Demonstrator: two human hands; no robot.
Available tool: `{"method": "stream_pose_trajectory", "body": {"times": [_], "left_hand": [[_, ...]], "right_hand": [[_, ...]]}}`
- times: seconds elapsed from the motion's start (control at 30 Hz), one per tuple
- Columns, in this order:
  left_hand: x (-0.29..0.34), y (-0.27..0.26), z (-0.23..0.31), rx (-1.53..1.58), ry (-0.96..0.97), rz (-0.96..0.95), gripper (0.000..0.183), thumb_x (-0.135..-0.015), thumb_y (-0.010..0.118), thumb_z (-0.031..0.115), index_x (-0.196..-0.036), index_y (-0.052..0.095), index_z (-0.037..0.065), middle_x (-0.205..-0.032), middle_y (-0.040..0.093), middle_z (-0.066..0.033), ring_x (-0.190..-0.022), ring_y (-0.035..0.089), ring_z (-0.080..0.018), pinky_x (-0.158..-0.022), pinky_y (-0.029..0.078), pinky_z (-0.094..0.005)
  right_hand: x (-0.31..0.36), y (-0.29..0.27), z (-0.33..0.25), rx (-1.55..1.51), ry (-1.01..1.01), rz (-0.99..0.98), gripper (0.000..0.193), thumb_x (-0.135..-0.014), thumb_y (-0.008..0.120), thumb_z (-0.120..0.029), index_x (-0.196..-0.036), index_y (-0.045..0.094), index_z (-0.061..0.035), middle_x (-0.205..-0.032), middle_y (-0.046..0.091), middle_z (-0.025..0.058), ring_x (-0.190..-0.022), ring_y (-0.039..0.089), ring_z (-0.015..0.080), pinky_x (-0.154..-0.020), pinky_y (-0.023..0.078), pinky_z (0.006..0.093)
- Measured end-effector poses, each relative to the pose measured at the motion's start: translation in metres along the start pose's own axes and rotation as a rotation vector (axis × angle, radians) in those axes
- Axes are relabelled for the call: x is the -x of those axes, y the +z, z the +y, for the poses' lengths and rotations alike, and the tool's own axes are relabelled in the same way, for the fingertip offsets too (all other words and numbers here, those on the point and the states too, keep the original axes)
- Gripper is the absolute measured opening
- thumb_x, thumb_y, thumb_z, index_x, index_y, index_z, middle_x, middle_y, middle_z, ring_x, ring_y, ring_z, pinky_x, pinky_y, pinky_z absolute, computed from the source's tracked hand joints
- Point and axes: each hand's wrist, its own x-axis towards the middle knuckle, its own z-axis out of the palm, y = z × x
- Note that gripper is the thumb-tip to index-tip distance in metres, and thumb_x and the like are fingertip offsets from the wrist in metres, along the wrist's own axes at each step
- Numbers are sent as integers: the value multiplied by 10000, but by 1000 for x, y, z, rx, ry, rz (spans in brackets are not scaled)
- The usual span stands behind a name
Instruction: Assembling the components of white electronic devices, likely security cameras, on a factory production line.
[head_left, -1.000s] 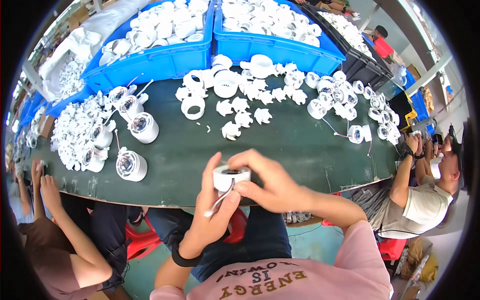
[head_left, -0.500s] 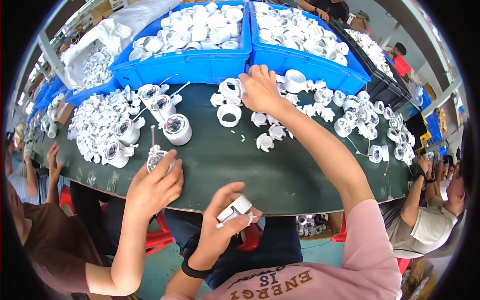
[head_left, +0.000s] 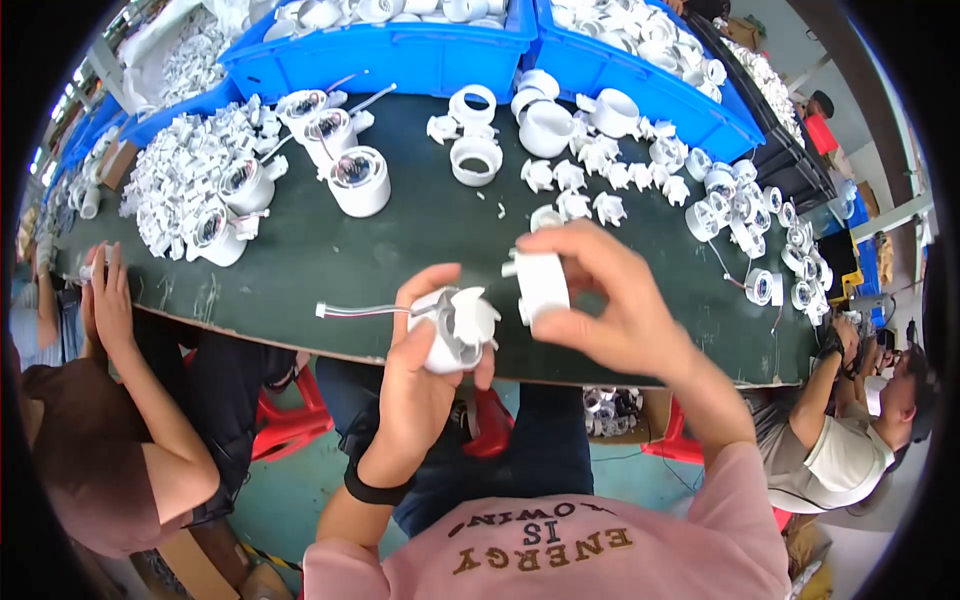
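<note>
My left hand (head_left: 405,395) is closed around a white plastic housing (head_left: 438,345) above the front edge of the table. From the housing a thin cable (head_left: 360,311) with a small white connector runs out to the left. A white pronged piece (head_left: 475,316) sits at the housing's right side. Just to the right, my right hand (head_left: 625,300) grips a white ring (head_left: 543,285) between thumb and fingers, tabs facing the housing. The two parts are apart. Behind my right hand stand white pronged pieces (head_left: 571,176), partly covered by the fingers.
Blue bins (head_left: 380,60) full of white parts line the back. Left are a heap of small white pieces (head_left: 180,170) and units with clear lenses (head_left: 358,182). White rings (head_left: 475,162) stand mid-table; more lens units (head_left: 720,205) lie right. Co-workers sit on both sides.
My right hand has come back from beside the blue bins with a white ring. My left hand has turned its part, showing the cable. The co-worker's hand at left has withdrawn; the view has shifted.
</note>
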Motion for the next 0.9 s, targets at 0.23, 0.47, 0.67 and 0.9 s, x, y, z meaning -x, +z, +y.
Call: {"method": "stream_pose_trajectory", "body": {"times": [0.23, 0.47, 0.67, 0.9], "left_hand": [[6, 5, -24, -296, 67, 48, 419, -972, 355, 337, -1218, 431, 6, -948, 580, -122, -815, 572, -176, -670, 468, -293], [20, 5, -31, -810, 451, 2, 549, -966, 267, 454, -1047, 523, -25, -928, 597, -105, -827, 566, -155, -729, 444, -270], [22, 6, -33, -790, 544, -23, 514, -955, 298, 362, -1033, 521, -95, -873, 602, -161, -732, 571, -175, -644, 446, -284], [30, 11, -37, -872, 526, -58, 546, -949, 279, 439, -1059, 506, -45, -974, 590, -128, -851, 563, -174, -743, 434, -286]], "right_hand": [[44, 47, -4, 75, -163, 184, 544, -774, 765, -209, -1228, 544, -7, -1119, 506, 134, -946, 540, 203, -754, 464, 295], [64, 68, 2, -154, -134, 276, 581, -813, 732, -211, -1292, 456, -31, -1151, 485, 132, -924, 539, 221, -713, 473, 292], [70, 67, -2, -234, -89, 206, 597, -837, 691, -157, -1329, 394, 4, -1209, 418, 136, -1071, 495, 215, -912, 428, 327], [72, 90, 7, -245, -231, 269, 633, -952, 505, -373, -1384, 261, 19, -1414, 273, 266, -1294, 329, 333, -1057, 270, 409]]}}
